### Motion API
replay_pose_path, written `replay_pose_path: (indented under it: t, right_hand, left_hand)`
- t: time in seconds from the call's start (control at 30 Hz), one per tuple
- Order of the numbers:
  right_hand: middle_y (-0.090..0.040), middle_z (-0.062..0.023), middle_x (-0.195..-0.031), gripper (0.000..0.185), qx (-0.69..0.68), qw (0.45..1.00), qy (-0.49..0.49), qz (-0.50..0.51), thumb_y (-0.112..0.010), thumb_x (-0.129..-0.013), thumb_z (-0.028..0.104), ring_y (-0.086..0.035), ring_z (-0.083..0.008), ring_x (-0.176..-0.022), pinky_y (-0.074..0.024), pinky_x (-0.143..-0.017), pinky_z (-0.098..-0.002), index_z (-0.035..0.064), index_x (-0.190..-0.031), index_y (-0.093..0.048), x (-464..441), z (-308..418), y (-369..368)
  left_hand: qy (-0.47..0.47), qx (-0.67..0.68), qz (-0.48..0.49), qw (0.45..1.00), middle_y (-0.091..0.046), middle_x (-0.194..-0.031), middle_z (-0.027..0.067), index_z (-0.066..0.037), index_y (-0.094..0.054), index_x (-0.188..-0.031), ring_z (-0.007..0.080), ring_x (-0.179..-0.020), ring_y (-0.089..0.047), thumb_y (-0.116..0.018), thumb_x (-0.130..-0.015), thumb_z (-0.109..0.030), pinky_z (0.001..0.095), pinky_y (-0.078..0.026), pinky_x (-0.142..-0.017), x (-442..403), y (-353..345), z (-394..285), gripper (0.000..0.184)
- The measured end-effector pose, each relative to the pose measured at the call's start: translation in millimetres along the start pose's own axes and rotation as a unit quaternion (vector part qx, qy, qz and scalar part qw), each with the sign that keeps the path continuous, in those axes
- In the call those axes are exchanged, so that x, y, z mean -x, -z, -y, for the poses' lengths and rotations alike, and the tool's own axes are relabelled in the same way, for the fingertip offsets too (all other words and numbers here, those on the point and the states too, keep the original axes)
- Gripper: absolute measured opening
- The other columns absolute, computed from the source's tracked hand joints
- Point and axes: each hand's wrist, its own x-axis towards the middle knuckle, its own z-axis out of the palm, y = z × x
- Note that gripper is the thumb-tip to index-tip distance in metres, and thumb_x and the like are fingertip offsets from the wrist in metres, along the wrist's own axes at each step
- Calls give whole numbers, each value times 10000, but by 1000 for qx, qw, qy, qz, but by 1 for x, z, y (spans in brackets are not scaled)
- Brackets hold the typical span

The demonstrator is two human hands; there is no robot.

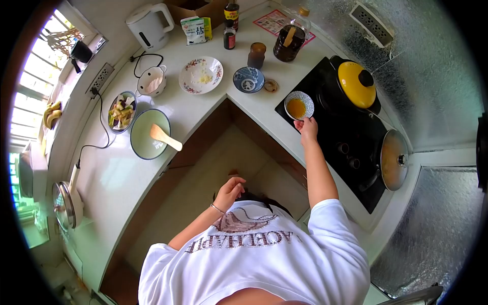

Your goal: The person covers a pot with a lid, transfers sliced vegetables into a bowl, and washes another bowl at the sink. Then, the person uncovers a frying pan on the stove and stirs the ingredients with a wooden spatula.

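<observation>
My right hand grips the near rim of a small patterned bowl with orange-yellow liquid in it. The bowl is over the front left corner of the black stovetop; whether it rests there or is lifted I cannot tell. My left hand is in front of my body, fingers curled in loosely, with nothing visible in it. Behind the bowl on the stove stands a black pot with a yellow lid. A glass-lidded pan sits at the stove's right side.
On the white counter are a blue bowl, a floral plate with chopped bits, a green bowl with a wooden spatula, and a bowl of cut vegetables. Bottles, a jar and a kettle stand behind.
</observation>
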Motion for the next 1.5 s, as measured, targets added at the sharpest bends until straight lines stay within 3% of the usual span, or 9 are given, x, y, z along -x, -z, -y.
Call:
replay_pose_path:
  t: [0.23,0.4,0.53,0.7,0.77,0.87,1.1,1.4,1.5]
  right_hand:
    - [-582,-81,-674,178,74,995,64,15,-411,-841,100,-559,-116,-550,-465,-504,-214,-3,-898,-545,58,54,-26]
    - [-587,-78,-622,198,214,956,85,181,-396,-816,81,-518,-90,-452,-428,-416,-200,-8,-861,-568,122,123,-61]
    - [-566,-63,-582,193,253,894,78,361,-397,-798,70,-503,-82,-427,-417,-396,-201,-10,-845,-565,162,143,-94]
    - [-555,-56,-565,185,312,784,62,534,-422,-781,62,-520,-87,-435,-433,-381,-215,-31,-835,-572,206,130,-150]
    - [-557,-56,-569,189,321,731,58,599,-422,-781,66,-528,-91,-444,-443,-392,-216,-33,-844,-570,223,115,-175]
    - [-566,-56,-601,195,318,671,10,670,-417,-794,72,-523,-86,-446,-445,-409,-192,-7,-901,-559,246,86,-212]
    - [-569,-57,-814,250,275,603,-86,744,-402,-850,93,-566,-108,-593,-490,-537,-212,11,-1070,-492,320,-5,-304]
    - [-592,-79,-710,295,378,608,18,698,-418,-816,63,-590,-123,-590,-501,-521,-233,21,-1092,-514,416,-89,-447]
    - [-594,-80,-712,288,372,629,-23,682,-413,-819,77,-588,-128,-582,-498,-518,-237,25,-1083,-517,425,-127,-495]
  left_hand:
    - [-33,-26,-2,999,-535,-752,14,-30,-484,-1096,69,-638,-464,-426,-896,-123,198,-415,-601,-39,18,-46,229]
    - [-138,37,15,990,-525,-916,14,-76,-381,-1234,70,-760,-476,-469,-886,-136,196,-400,-670,-32,5,-92,364]
    - [-209,52,-93,972,-454,-1167,40,-129,-257,-1338,113,-990,-463,-520,-867,-152,241,-407,-784,1,-7,-120,540]
    - [-285,12,-215,934,-433,-1216,44,-99,-208,-1364,120,-1077,-411,-548,-853,-188,273,-380,-858,58,5,-117,620]
    - [-262,134,-264,918,-439,-1212,39,-72,-205,-1362,113,-1074,-415,-553,-851,-184,260,-375,-854,89,7,-117,628]
    - [-274,126,-360,883,-446,-1204,37,-66,-206,-1361,100,-1044,-436,-549,-853,-170,241,-383,-829,119,21,-106,622]
    - [-288,117,-485,818,-445,-1228,50,-46,-262,-1336,115,-1075,-458,-498,-853,-112,253,-408,-858,191,104,-87,542]
    - [-248,259,-434,826,-445,-1197,40,-92,-270,-1340,109,-1054,-467,-402,-874,-72,254,-417,-879,247,299,-63,485]
    - [-202,275,-417,842,-463,-1164,53,-96,-307,-1317,135,-1033,-494,-384,-875,-64,282,-441,-885,261,362,-73,450]
